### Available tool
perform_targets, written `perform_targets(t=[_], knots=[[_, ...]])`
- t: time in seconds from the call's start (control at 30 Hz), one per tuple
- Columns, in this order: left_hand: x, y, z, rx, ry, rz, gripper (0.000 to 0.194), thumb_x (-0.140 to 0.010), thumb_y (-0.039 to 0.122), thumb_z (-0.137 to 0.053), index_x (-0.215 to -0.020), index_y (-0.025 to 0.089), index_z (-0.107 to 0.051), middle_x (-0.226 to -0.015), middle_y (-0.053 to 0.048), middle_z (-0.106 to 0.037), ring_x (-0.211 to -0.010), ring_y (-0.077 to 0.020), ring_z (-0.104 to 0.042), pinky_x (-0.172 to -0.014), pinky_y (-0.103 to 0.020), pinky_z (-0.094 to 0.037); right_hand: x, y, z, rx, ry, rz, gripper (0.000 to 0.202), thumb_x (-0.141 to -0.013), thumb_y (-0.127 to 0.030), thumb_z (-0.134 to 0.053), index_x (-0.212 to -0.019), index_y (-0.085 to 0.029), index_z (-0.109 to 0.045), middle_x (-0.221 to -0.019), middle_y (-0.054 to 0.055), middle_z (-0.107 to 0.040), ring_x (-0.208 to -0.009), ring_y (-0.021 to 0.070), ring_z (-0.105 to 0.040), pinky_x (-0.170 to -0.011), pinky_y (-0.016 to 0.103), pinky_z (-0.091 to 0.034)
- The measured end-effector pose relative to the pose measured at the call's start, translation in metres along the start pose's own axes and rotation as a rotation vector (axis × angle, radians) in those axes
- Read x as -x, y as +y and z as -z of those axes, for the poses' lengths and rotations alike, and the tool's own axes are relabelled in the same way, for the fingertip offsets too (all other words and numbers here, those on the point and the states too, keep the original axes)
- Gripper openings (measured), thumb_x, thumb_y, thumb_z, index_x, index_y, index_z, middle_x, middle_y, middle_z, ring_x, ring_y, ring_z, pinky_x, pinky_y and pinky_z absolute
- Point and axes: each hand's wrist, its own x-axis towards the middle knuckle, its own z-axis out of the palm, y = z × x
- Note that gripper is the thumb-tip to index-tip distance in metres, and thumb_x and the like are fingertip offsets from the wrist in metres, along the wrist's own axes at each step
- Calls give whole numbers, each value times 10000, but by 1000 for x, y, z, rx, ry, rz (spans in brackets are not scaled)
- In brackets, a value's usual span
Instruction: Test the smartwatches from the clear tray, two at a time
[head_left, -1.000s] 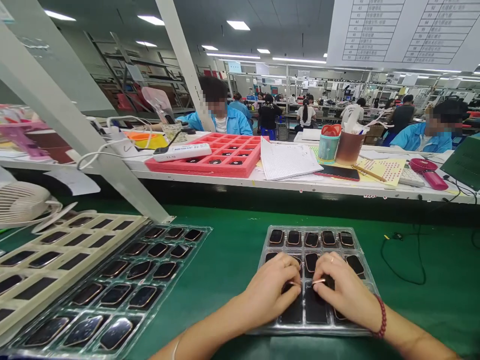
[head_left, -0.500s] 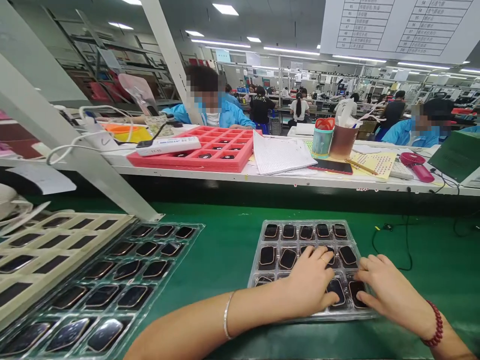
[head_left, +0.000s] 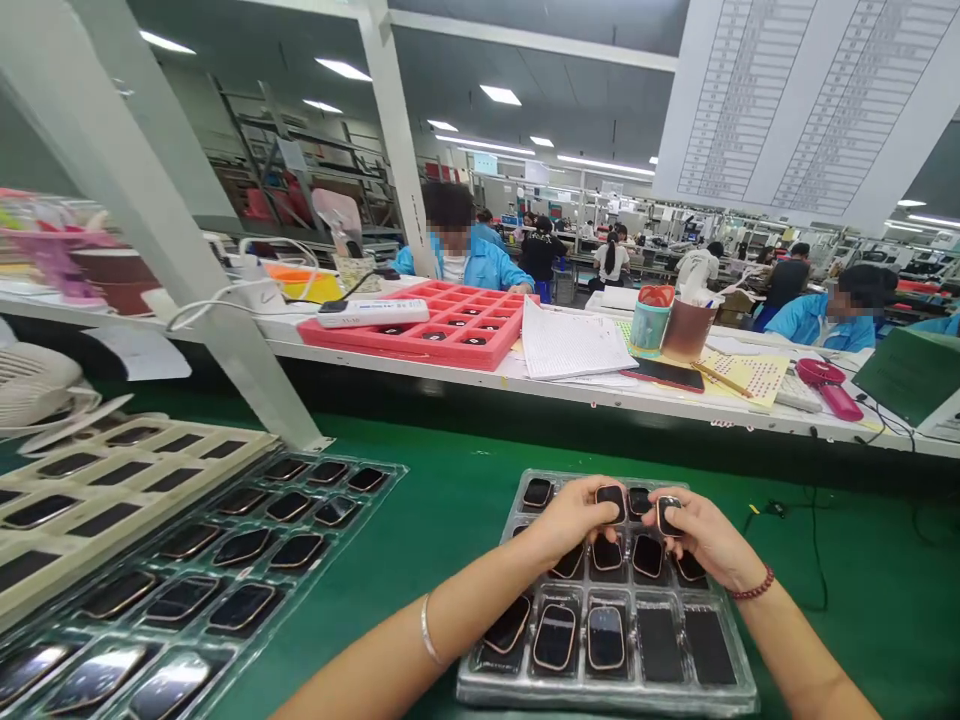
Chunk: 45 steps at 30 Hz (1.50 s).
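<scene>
My left hand [head_left: 581,518] pinches a smartwatch [head_left: 611,503] between thumb and fingers above the back rows of a clear plastic tray [head_left: 600,695]. A second smartwatch [head_left: 669,516] is gripped by my right hand [head_left: 701,535], just to the right over the same tray. Both watches have dark square faces and gold-toned rims. More watches lie in the tray's pockets, such as one watch [head_left: 555,638] in the front row. At the front right, two pockets [head_left: 684,645] show only dark linings. My hands hide part of the back rows.
On the left lie another clear tray of watches [head_left: 247,605] and a cream tray [head_left: 247,447] with dark screens. A slanted white post [head_left: 255,360] rises there. The shelf [head_left: 555,395] ahead bears a red foam tray [head_left: 480,352], papers and cups. Co-workers sit beyond.
Both hands have lifted a watch each from the tray's front right pockets and moved toward its back. The camera view has shifted, showing more of the tray's front.
</scene>
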Motion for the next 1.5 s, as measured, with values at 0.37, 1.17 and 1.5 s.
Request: perform_targets(t=[0.37, 1.17, 1.5], knots=[[-1, -8, 21, 378, -62, 45, 548, -699, 328, -670, -1188, 142, -508, -995, -116, -610, -618, -101, -598, -423, -156, -345, -17, 12, -1, -225, -79, 0, 361, -749, -303, -691, -1084, -187, -621, -915, 62, -662, -543, 77, -563, -477, 176, -497], [-1, -15, 9, -11, 13, -23, 298, -740, 271, -551, -1005, 134, -549, -843, -63, -626, -681, -165, -635, -486, -209, -421, -14, 17, -14, 151, -28, 120, 329, -758, -333, -609, -1052, -188, -575, -936, 72, -665, -586, 125, -589, -491, 240, -490], [2, -13, 7, 22, 49, -31, 347, -716, 276, -600, -1031, 148, -533, -833, -53, -631, -671, -158, -632, -484, -200, -414, -14, 19, -13, 148, 24, 146, 303, -763, -381, -613, -996, -189, -585, -890, 65, -670, -572, 131, -581, -476, 240, -465]])
